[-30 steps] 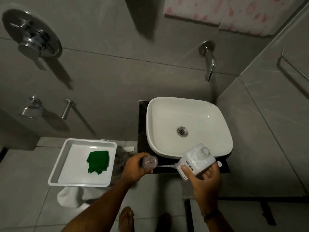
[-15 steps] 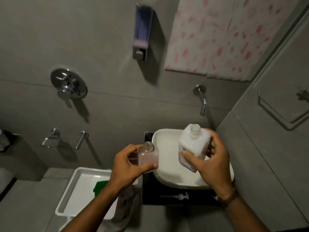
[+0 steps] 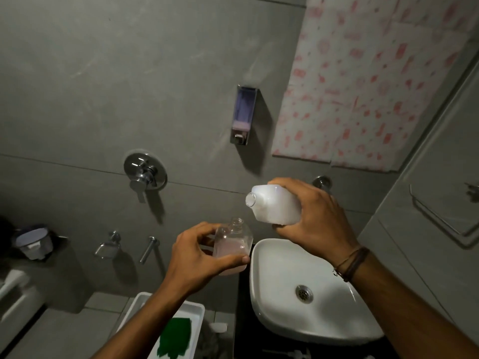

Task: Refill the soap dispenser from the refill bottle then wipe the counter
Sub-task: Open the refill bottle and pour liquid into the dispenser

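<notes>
Two bottles are up in the air, both uncapped. The soap dispenser (image 3: 233,248), clear with a shallow pink layer at the bottom, is upright in the left hand (image 3: 199,257), whose grip is closed round its lower body, thumb across the front. The white refill bottle (image 3: 274,206) is in the right hand (image 3: 313,218), grip wrapped firmly over its far side.

Change over the last second: both bottles have risen from counter height to above the rear edge of the basin (image 3: 311,294), and the refill bottle has gone from upright to lying nearly level, mouth turned left and sitting just above and right of the dispenser's neck. Mouths are near but apart; no stream visible. Judged: pour is about to begin, with alignment of the two narrow openings as the critical point.

Green cloth (image 3: 176,338) lies in the white tray (image 3: 197,309), lower left, untouched; wiping not yet due.

Hard to make out: fill level inside the opaque refill bottle; the counter (image 3: 242,307) is dark and mostly cut off at the frame bottom; the pump head there is barely discernible.
</notes>
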The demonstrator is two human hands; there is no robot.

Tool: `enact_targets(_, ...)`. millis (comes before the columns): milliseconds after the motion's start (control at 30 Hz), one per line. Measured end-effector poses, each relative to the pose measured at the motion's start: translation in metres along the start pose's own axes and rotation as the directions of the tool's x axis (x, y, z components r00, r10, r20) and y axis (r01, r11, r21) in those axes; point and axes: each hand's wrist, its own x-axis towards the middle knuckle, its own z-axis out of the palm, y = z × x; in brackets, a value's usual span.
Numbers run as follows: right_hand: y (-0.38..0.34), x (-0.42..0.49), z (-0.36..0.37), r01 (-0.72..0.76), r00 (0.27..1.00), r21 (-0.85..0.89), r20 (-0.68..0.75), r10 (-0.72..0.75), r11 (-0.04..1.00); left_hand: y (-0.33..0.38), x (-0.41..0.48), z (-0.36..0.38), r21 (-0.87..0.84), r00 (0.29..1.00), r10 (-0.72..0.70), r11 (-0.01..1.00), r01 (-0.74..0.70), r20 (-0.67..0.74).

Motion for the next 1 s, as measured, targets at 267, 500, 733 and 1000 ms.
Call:
enact_targets(267, -0.005, 0.012, 0.003, 0.096, 0.994, -0.158, 0.07, -0.086, 0.983, 0.004, 0.0, -0.01, 0.026, 1.0, -0.024, 0.999, 0.024, 0.005)
enact_targets(500, -0.006, 0.02, 0.004, 0.115, 0.993, -0.237, 0.057, -0.105, 0.965, 0.006, 0.007, -0.012, 0.046, 0.999, -0.04, 0.998, 0.041, -0.005)
enact_targets(733, -0.009, 0.026, 0.001, 0.131, 0.991, -0.289, 0.05, -0.122, 0.948, 0.009, 0.013, -0.011, 0.031, 0.999, -0.05, 0.998, 0.05, -0.005)
enact_targets(1000, -0.011, 0.029, -0.004, 0.14, 0.99, -0.316, 0.059, -0.128, 0.938, 0.011, 0.015, -0.01, 0.034, 0.998, -0.059, 0.998, 0.058, 0.019)
